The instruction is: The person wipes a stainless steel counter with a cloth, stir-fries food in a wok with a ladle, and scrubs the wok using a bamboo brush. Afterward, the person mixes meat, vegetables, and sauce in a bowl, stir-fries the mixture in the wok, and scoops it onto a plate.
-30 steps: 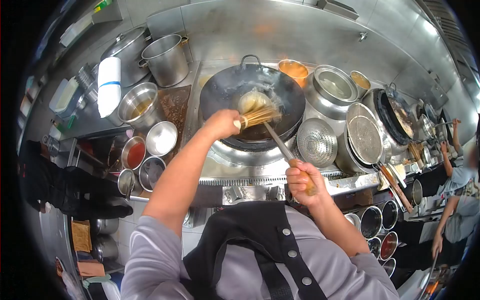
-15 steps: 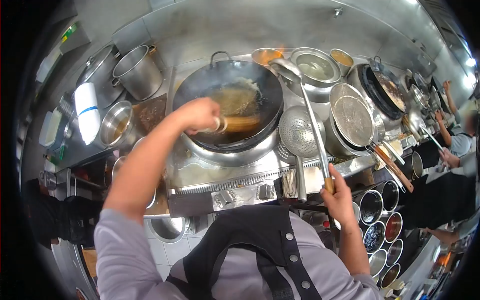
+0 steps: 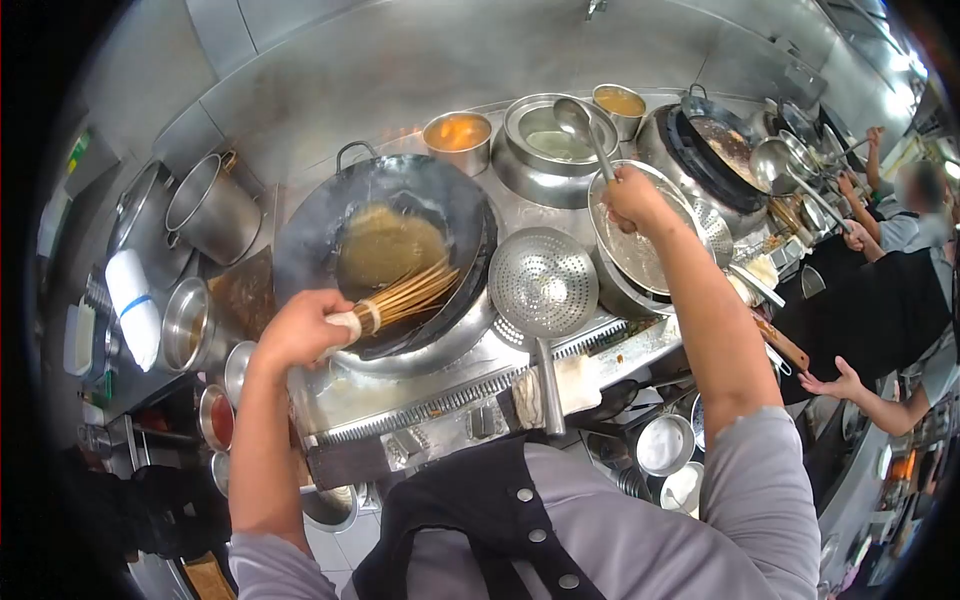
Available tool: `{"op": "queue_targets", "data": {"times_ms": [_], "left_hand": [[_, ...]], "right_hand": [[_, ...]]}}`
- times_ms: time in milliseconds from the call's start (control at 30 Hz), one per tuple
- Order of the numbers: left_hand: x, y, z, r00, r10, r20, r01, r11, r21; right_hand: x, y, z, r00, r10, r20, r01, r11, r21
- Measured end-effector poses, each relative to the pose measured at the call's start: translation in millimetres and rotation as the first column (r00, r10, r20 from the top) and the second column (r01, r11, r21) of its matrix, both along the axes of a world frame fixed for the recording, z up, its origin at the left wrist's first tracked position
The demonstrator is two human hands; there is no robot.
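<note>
My left hand (image 3: 308, 328) is closed round the bound end of a bamboo whisk (image 3: 408, 298), whose bristles lie over the near right side of the black wok (image 3: 310, 215). Yellowish liquid (image 3: 388, 245) sits in the wok's bottom, and steam rises from it. Further right, my right hand (image 3: 634, 198) grips the handle of a steel ladle (image 3: 573, 118). The ladle's bowl hangs over the steel pot of clear liquid (image 3: 553, 132). Beneath my right hand is a round mesh strainer (image 3: 640, 255) on a pot.
A perforated skimmer (image 3: 543, 280) lies right of the wok, its handle over a folded cloth (image 3: 572, 390). Orange liquid fills a pot (image 3: 458, 140) behind. Another wok (image 3: 725, 150) stands at the right, near co-workers (image 3: 860, 300). Tall pots (image 3: 212, 210) stand at the left.
The view has turned right. My right hand has moved the ladle out of the wok and over to the rear pot. My left hand has drawn the whisk toward the wok's near edge.
</note>
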State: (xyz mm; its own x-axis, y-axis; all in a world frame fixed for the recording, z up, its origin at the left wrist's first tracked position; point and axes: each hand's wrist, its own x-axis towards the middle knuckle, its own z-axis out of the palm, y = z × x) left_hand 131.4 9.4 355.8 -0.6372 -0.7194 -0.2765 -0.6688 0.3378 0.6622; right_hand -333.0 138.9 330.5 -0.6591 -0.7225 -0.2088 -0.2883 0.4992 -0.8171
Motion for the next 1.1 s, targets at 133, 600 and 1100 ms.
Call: {"op": "queue_targets", "data": {"times_ms": [133,600,1100], "left_hand": [[-32.4,-19.2,-15.6,0.993,0.116,0.014,-0.117,0.987,0.113],[-20.9,-22.7,-8.5,0.995,0.088,0.047,-0.096,0.976,0.194],[31.1,-0.9,17.8,0.887,-0.264,0.379,0.422,0.795,-0.435]], "right_hand": [[-33.7,-28.1,-24.9,0.716,0.039,0.697,0.164,0.961,-0.222],[114.8,117.1,65.6,-0.089,0.488,0.868,0.381,0.822,-0.423],[270.1,315.9,-180.5,0.983,0.073,-0.171,-0.102,0.980,-0.170]]}}
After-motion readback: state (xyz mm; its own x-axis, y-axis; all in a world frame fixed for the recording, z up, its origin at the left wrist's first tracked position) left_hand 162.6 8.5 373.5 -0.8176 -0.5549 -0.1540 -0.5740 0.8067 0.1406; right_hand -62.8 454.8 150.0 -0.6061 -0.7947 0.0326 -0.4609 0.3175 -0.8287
